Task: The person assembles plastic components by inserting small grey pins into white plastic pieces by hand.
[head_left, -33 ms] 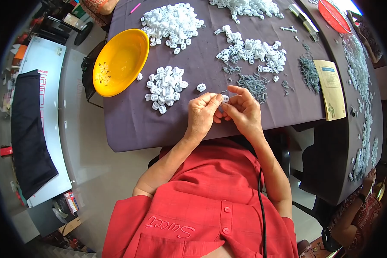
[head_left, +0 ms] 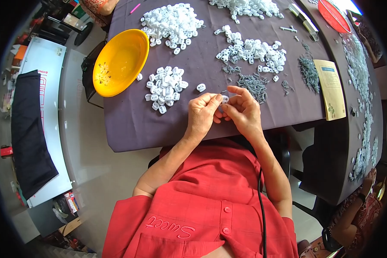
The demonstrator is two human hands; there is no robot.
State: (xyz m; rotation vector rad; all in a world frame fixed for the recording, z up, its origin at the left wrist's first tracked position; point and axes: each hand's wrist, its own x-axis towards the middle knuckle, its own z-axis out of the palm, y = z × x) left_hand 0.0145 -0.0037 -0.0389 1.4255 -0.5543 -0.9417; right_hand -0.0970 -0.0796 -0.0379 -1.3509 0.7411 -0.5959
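Observation:
My left hand (head_left: 201, 114) is closed in a pinch, thumb and fingertips on a small white plastic piece (head_left: 225, 99). Against it, my right hand (head_left: 245, 112) has its thumb bent in to the same spot and its index finger raised; what lies between its fingers is too small to tell. Just beyond the left hand lies a single white piece (head_left: 201, 87). A small heap of like white pieces (head_left: 164, 88) with dark marks sits to the left. Past the right hand is a pile of small grey pins (head_left: 252, 86).
A yellow bowl (head_left: 127, 64) stands at the table's left edge. Larger white heaps (head_left: 171, 23) lie further back. More grey pins (head_left: 309, 73) and a tan printed packet (head_left: 330, 92) are on the right. Another person's arm (head_left: 348, 219) shows at lower right, beside a second table.

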